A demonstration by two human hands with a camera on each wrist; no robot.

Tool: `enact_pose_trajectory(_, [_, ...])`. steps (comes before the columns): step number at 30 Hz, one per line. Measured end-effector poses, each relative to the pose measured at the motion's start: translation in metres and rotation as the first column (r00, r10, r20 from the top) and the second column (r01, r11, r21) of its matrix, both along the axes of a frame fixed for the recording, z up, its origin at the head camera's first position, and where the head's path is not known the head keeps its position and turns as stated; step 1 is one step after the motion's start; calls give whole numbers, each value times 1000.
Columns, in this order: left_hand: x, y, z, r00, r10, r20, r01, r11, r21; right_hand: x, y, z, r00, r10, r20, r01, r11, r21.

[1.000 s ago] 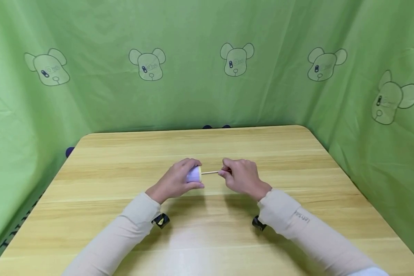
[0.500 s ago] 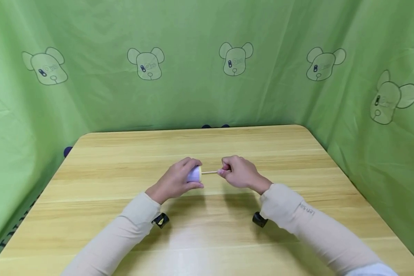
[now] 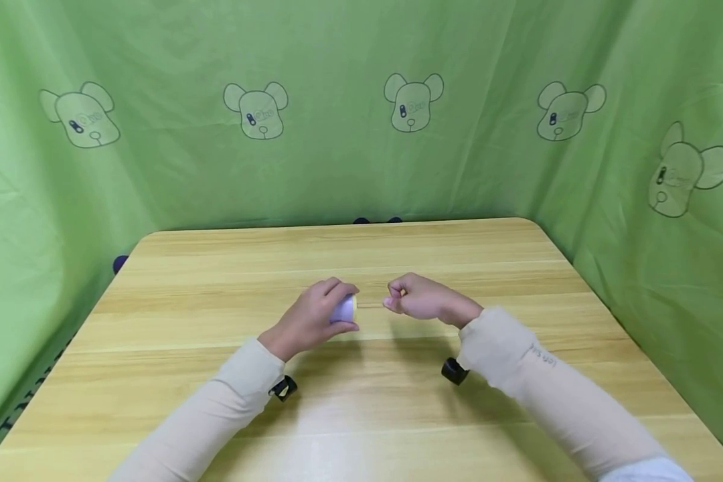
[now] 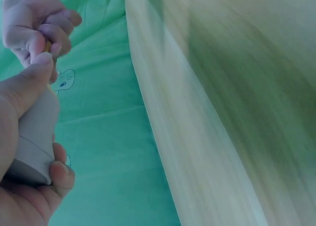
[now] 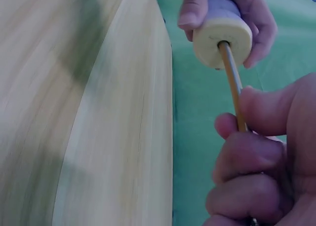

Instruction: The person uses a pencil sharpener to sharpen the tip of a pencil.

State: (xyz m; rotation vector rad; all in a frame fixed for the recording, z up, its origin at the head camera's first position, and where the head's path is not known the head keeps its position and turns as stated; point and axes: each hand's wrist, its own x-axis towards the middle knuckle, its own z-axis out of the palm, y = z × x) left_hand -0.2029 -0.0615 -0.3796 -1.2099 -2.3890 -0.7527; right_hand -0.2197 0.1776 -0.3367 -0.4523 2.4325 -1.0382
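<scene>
Held above the table, a lavender pencil sharpener (image 3: 343, 309) with a cream end sits in my left hand (image 3: 313, 314), thumb on one side and fingers curled round the other. In the right wrist view, a thin yellow-orange pencil (image 5: 231, 77) enters the round hole in the sharpener's cream face (image 5: 210, 40). My right hand (image 3: 422, 296) pinches the pencil between thumb and curled forefinger, a short way from that face. The pencil's far end inside the sharpener is hidden. In the left wrist view the sharpener's smooth grey-looking body (image 4: 37, 132) rests against my left palm.
Beneath both hands lies a light wood table (image 3: 361, 415) with rounded far corners. Green cloth (image 3: 337, 174) printed with bear heads hangs behind it and along the sides. Black wrist cameras (image 3: 454, 371) hang below the sleeve cuffs.
My right hand has turned about the pencil's line, its wrist and forearm rising and swinging outward. My left hand with the sharpener has shifted slightly to the right.
</scene>
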Motion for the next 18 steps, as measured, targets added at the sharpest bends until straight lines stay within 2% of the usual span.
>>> enact_pose_trajectory(3, [0, -1, 0, 999, 27, 44, -27, 1000, -5, 2, -3, -3, 986, 15, -166, -8, 999, 45])
enact_pose_trajectory(6, [0, -2, 2, 994, 54, 92, -52, 998, -18, 5, -6, -5, 947, 46, -317, -13, 994, 106])
enact_pose_trajectory(9, [1, -4, 2, 989, 76, 130, -73, 997, -30, 8, -10, -8, 918, 71, -391, -19, 991, 136])
enact_pose_trajectory(12, [2, -6, 3, 984, 100, 149, -97, 995, -30, 10, -13, -9, 899, 69, -433, -4, 989, 150])
enact_pose_trajectory(16, [1, -6, 4, 983, 125, 136, -125, 992, -7, 12, -17, -10, 870, 36, -491, 52, 985, 165])
enact_pose_trajectory(18, [0, -5, 5, 982, 133, 130, -136, 991, 8, 14, -19, -10, 849, 22, -527, 75, 984, 162])
